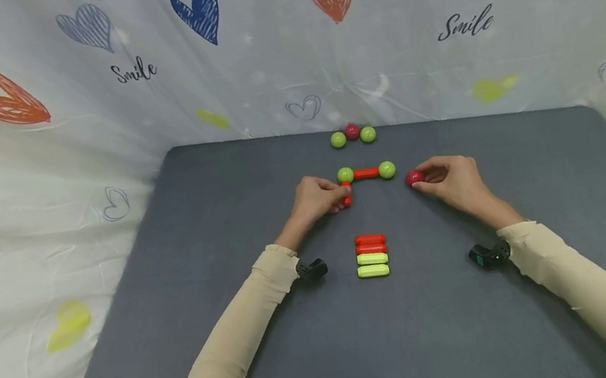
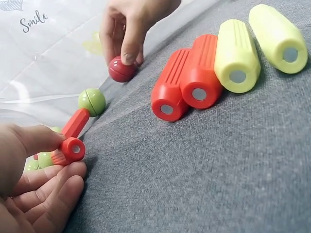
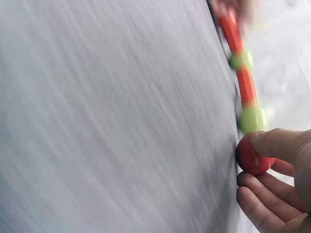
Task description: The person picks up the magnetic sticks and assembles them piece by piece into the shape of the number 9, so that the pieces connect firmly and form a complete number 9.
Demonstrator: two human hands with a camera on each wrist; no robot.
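Head view: the linking rod (image 1: 366,173), red, lies on the tabletop (image 1: 337,357) between the left green ball (image 1: 345,174) and right green ball (image 1: 387,169). On its near side, the left hand (image 1: 319,196) pinches the second red rod (image 1: 347,195) at the left green ball, presumably steadying that joint. Right of it, the right hand (image 1: 454,182) pinches a red ball (image 1: 415,177), apart from the right green ball. Four loose rods (image 1: 370,249) lie nearer the person than it; three balls (image 1: 352,132) sit beyond it.

Left wrist view: the left fingers leave the second red rod's end disc (image 2: 76,149) exposed; it looks magnetic, so a light pinch probably suffices.

Right wrist view, blurred: right thumb and fingers oppose around the red ball, likely preventing rolling.
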